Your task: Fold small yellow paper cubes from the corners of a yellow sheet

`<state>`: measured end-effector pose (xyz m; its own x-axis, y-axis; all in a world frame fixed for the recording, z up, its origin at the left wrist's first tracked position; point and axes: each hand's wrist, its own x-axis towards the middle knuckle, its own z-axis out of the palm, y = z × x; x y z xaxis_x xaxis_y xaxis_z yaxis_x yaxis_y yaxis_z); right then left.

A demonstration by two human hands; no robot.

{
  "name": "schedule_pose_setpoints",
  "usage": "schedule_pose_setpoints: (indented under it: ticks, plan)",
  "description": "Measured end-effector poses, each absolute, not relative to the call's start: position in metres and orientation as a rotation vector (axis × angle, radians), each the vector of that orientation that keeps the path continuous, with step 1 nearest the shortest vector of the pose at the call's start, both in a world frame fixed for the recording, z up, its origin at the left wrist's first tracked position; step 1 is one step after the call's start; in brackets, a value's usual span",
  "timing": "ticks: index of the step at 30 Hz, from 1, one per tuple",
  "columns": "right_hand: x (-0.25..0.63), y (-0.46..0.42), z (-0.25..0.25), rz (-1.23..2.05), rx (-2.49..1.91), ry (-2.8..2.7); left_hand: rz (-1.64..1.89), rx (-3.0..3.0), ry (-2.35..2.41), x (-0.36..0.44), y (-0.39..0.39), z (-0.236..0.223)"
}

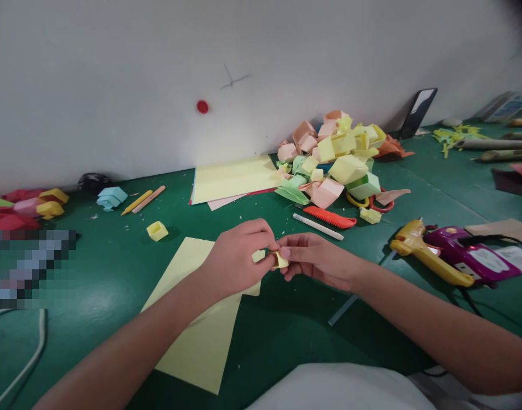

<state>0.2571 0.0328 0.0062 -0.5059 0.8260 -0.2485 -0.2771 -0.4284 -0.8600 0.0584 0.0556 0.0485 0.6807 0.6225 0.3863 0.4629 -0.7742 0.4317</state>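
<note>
Between my two hands is a small folded piece of yellow paper [280, 261], pinched by the fingertips of both. My left hand [243, 256] curls around it from the left, its fingers bent and partly hiding it. From the right, my right hand [316, 259] grips it with thumb and forefinger. Under my left forearm lies a flat yellow paper sheet [201, 353]. A small yellow folded paper box [157, 230] sits on the table to the left of my hands.
A heap of folded paper shapes [329, 159] stands by the wall. Nearby lie a red-orange cutter [331, 217], a white pen [318, 226] and stacked paper sheets [235, 176]. On the right rests a yellow glue gun [431, 253] with a long glue stick [344, 310], beside a purple device [474, 253].
</note>
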Motion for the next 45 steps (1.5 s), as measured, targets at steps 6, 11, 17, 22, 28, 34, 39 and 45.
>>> schedule_pose_setpoints:
  ticks: [6, 11, 17, 22, 28, 34, 39, 45]
  plan:
    - [0.261, 0.033, 0.008, 2.042, -0.795, -0.962, 0.715, 2.453, 0.78, 0.052, 0.06, 0.058]
    - [0.263, 0.035, 0.009, 2.078, -0.781, -0.901, 0.693, 2.417, 0.731, 0.049, 0.06, 0.061]
    - [0.264, 0.034, 0.009, 2.106, -0.78, -0.928, 0.648, 2.397, 0.751, 0.05, 0.06, 0.06]
    - [0.264, 0.033, 0.01, 2.064, -0.816, -0.943, 0.641, 2.344, 0.814, 0.052, 0.059, 0.057]
    - [0.262, 0.033, 0.01, 2.06, -0.845, -0.953, 0.843, 2.518, 0.9, 0.057, 0.054, 0.049]
    - [0.263, 0.034, 0.007, 2.061, -0.879, -0.977, 0.695, 2.545, 0.883, 0.056, 0.053, 0.055]
    - [0.264, 0.036, 0.006, 2.054, -0.875, -0.992, 0.668, 2.593, 0.903, 0.055, 0.054, 0.054]
    - [0.263, 0.035, 0.007, 2.014, -0.894, -1.009, 0.674, 2.585, 0.973, 0.055, 0.055, 0.054]
